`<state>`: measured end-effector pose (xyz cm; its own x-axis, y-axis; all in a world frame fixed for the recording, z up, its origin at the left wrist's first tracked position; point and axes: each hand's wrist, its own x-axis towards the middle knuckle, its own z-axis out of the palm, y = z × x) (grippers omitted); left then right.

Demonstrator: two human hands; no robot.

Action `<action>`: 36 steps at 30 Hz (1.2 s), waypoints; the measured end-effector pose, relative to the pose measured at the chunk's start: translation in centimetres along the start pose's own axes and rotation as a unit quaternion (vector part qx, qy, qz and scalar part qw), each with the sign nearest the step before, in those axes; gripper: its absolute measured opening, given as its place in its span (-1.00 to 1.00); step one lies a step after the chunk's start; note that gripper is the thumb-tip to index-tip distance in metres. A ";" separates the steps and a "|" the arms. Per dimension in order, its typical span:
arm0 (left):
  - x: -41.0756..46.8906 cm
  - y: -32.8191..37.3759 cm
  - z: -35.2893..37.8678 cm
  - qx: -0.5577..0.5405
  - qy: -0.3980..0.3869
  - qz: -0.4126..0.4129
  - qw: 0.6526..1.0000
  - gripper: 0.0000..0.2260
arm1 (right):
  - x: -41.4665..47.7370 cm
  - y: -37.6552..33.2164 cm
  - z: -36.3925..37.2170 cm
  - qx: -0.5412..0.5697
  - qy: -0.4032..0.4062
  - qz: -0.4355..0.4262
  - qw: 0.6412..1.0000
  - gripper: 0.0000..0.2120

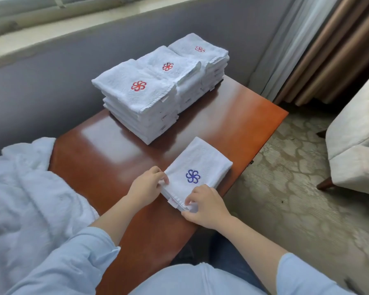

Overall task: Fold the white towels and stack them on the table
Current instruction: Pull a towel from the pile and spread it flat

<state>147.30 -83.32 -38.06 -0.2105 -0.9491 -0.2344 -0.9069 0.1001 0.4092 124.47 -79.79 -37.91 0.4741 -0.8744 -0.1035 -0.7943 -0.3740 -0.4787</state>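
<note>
A folded white towel with a blue flower emblem (200,158) lies on the red-brown table (119,150) near its right edge. My left hand (146,187) pinches the towel's near left corner. My right hand (205,206) pinches its near right corner, thumb below and fingers on top. At the far end of the table stand three stacks of folded white towels with red flower emblems: a near stack (136,99), a middle stack (175,69) and a far stack (200,52).
A heap of unfolded white towels (24,199) lies at the left, partly over the table's edge. A grey padded wall runs behind the table. Curtains (320,45) hang at the right, with a pale armchair (358,145) on patterned carpet.
</note>
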 end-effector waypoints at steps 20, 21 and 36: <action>0.2 3.4 0.7 -0.080 -0.165 -0.083 0.980 -0.25 | -1.7 5.2 -1.0 0.122 -0.079 0.241 0.960 -0.63; 0.1 3.7 0.9 -0.094 -0.172 -0.091 0.976 -0.22 | -1.8 5.4 -0.8 0.145 -0.064 0.257 0.953 -0.65; -0.5 5.2 3.1 -0.173 -0.201 -0.174 0.948 -0.03 | -2.3 6.5 -2.4 0.421 -0.082 0.314 0.847 -0.34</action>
<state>141.52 -81.35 -38.57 -0.1052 -0.7092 -0.6971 -0.7872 -0.3690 0.4942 117.27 -80.93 -38.71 0.1585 -0.7389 -0.6549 -0.3901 0.5625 -0.7290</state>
